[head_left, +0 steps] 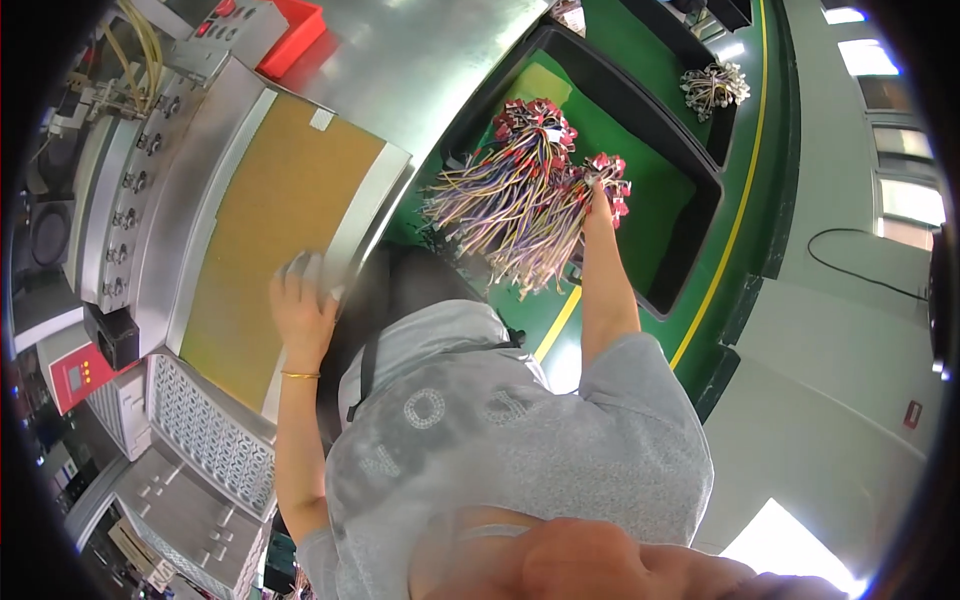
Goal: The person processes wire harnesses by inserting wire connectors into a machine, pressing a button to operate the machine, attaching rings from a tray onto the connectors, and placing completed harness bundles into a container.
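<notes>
My right hand (598, 203) reaches forward into a black bin (702, 205) and is closed on a bundle of thin multicoloured wires (555, 235) tipped with red connectors. A second, similar bundle (497, 165) lies just to its left in the same bin. My left hand (300, 305), a thin gold bangle on its wrist, lies on the near corner of a metal work plate topped with a brown pad (285, 215). Its fingers are blurred around something pale, so its grip is unclear.
A machine panel with rows of knobs (130, 185) stands left of the plate, and a red tray (298, 35) lies beyond it. A further black bin holds a pale wire bundle (714, 85). A perforated metal panel (205, 430) sits at the lower left. A yellow line (735, 225) crosses the green floor.
</notes>
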`<state>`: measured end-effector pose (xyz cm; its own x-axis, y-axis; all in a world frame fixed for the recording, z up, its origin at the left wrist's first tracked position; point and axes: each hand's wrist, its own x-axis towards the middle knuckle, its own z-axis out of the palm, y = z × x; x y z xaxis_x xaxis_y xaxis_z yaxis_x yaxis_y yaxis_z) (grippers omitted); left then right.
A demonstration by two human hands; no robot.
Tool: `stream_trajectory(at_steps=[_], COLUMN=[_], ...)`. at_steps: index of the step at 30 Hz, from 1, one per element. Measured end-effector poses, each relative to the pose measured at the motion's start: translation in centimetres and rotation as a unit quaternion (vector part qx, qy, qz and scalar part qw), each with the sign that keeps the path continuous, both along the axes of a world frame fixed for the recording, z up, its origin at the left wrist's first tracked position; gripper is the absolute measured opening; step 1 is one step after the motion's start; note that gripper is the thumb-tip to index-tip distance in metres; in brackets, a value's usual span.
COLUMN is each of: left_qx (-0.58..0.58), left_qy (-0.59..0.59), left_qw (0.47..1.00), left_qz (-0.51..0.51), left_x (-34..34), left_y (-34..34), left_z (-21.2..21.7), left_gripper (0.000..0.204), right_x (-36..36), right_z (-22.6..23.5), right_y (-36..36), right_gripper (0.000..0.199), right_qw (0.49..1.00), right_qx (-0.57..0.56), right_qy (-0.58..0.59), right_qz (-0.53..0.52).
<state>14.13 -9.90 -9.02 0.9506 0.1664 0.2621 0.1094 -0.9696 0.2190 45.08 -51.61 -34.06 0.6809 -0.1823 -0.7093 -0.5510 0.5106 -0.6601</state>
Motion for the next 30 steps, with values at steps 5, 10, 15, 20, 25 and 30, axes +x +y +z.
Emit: stream_trajectory(at_steps=[5,10,15,20,25,30], left_qx=[-0.004,-0.023,-0.048,-0.112,-0.461,-0.461], left_qy=[-0.02,-0.027,-0.075,-0.176,-0.137,0.19], left_qw=[1.0,0.999,0.996,0.978,0.821,0.747], left_qz=[0.014,0.021,0.006,0.004,-0.309,-0.439], left_x=[-0.9,-1.5,-1.1,-0.8,4.2,3.4], left_y=[0.3,0.6,1.2,-0.2,-3.7,-1.3], left_z=[-0.7,-1.0,-0.4,3.3,12.0,3.8], left_gripper=[0.045,0.051,0.038,0.041,0.04,0.042], right_x=[-3.4,-5.2,-9.3,-14.0,-17.1,-17.9], right_z=[10.2,25.6,39.8,47.3,49.0,44.7], right_y=[0.3,-3.0,-0.3,7.4,14.6,22.2], right_gripper=[0.034,0.032,0.044,0.055,0.054,0.052], right_qw=[0.974,0.922,0.842,0.791,0.685,0.687], right_qx=[0.116,0.178,0.104,0.183,0.319,0.251], right_qy=[-0.185,-0.261,-0.449,-0.498,-0.486,-0.524], right_qz=[0.059,0.222,0.281,0.303,0.438,0.437])
